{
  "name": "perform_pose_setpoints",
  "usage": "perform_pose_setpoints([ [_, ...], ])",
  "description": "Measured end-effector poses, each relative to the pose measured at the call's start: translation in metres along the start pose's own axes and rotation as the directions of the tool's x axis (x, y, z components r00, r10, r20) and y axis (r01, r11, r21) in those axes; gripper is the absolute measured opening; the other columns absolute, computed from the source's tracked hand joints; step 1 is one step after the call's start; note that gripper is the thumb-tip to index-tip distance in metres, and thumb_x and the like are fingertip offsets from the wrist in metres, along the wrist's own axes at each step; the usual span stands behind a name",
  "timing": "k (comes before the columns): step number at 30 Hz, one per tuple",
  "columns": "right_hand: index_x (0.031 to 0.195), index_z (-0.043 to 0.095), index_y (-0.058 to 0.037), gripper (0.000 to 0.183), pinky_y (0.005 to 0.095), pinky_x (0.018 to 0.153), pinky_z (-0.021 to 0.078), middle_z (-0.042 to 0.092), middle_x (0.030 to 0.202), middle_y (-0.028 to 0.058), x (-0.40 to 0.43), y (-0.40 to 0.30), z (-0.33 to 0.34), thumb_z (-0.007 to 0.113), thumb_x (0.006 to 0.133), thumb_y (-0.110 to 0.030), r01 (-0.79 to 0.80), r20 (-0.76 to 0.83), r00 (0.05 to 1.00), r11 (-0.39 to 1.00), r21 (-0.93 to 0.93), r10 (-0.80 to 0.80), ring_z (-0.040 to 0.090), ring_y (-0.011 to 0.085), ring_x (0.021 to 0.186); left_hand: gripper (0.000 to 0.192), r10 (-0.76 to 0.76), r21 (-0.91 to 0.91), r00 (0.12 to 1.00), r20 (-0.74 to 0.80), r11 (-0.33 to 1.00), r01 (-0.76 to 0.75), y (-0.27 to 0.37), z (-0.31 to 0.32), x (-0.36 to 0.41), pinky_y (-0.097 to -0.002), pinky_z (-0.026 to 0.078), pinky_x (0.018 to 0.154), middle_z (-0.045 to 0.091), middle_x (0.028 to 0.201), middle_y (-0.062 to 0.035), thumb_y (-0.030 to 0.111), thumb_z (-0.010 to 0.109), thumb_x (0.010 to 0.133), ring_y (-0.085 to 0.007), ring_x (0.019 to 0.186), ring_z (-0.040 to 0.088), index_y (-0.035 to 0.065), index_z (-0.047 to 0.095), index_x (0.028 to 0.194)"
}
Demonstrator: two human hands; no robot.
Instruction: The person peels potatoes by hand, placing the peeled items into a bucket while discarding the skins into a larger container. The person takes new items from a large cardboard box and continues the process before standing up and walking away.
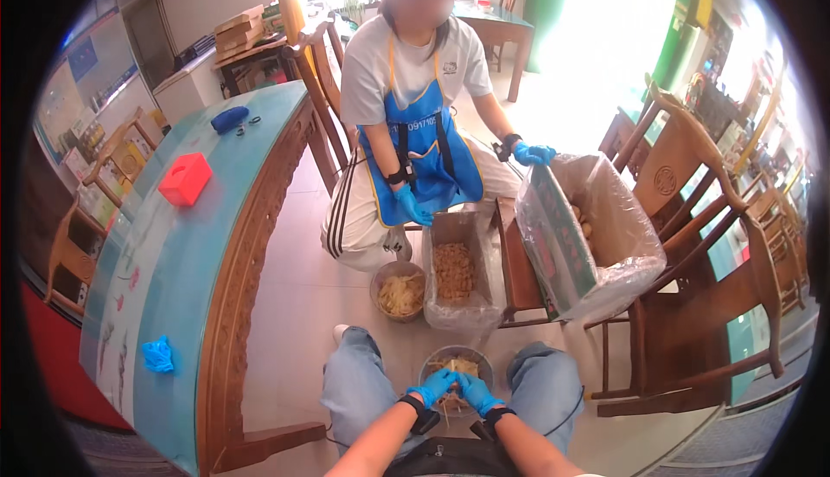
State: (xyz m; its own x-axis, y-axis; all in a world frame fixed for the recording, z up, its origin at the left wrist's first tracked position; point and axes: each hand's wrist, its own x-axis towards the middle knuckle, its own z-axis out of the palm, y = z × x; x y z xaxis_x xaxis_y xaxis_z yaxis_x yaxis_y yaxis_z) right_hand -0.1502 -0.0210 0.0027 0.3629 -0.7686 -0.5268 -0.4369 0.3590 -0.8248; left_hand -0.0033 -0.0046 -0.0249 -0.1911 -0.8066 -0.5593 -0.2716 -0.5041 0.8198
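Observation:
My left hand (435, 386) and my right hand (476, 391), both in blue disposable gloves, meet over a round tub (488, 359) between my knees. The tub holds pale yellowish strips or peelings. A small brownish piece seems to be between my fingers, too small to name. Ahead stands a lined box (483, 305) with many small brown pieces in it. To its left is a second round tub (375, 292) of pale yellowish strips. A tilted, plastic-lined cardboard carton (626, 282) with rounded tan items rests on a wooden seat at the right.
A person in a blue apron (431, 172) sits opposite, one gloved hand on the carton, the other near the lined box. Wooden chairs (700, 321) are at the right. The long table (175, 269) at left bears a red box (185, 179), a crumpled blue glove (157, 354) and scissors (240, 131).

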Motion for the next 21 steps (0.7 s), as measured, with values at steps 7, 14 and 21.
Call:
perform_pose_setpoints([
  [7,0.106,0.053,-0.0010,0.041,0.0264,0.070,0.0445,0.059,0.092,0.0071,0.010,0.021,-0.003,0.048,0.084,-0.036,-0.051,0.100,0.995,0.976,0.213,0.030,0.055,0.0146,0.081,0.037,0.031,0.047,0.996,-0.087,0.999,-0.027,-0.021,0.005,0.018,-0.0376,0.042,0.076,0.056,0.097,-0.0183,0.037,0.043,0.083,-0.0302,0.090,0.054,0.0045,0.049,0.099],
  [14,0.107,0.050,0.0036,0.038,0.0289,0.078,0.0456,0.055,0.099,0.0113,0.006,0.007,-0.005,0.054,0.083,-0.026,-0.126,0.193,0.980,0.901,0.414,0.048,0.055,0.0184,0.089,0.040,0.067,0.212,0.996,-0.058,0.976,-0.053,-0.011,-0.004,0.009,-0.0379,0.041,0.075,0.055,0.095,-0.0178,0.039,0.039,0.085,-0.0293,0.086,0.054,0.0025,0.048,0.099],
  [21,0.107,0.051,0.0003,0.037,0.0272,0.077,0.0444,0.056,0.098,0.0098,0.003,0.009,0.001,0.051,0.084,-0.029,0.056,0.029,0.997,0.952,0.302,-0.068,0.055,0.0152,0.086,0.042,-0.055,-0.260,0.992,0.118,0.962,0.084,0.002,-0.001,-0.002,-0.0346,0.045,0.066,0.058,0.091,-0.0144,0.040,0.040,0.085,-0.0222,0.080,0.056,0.0034,0.048,0.105],
])
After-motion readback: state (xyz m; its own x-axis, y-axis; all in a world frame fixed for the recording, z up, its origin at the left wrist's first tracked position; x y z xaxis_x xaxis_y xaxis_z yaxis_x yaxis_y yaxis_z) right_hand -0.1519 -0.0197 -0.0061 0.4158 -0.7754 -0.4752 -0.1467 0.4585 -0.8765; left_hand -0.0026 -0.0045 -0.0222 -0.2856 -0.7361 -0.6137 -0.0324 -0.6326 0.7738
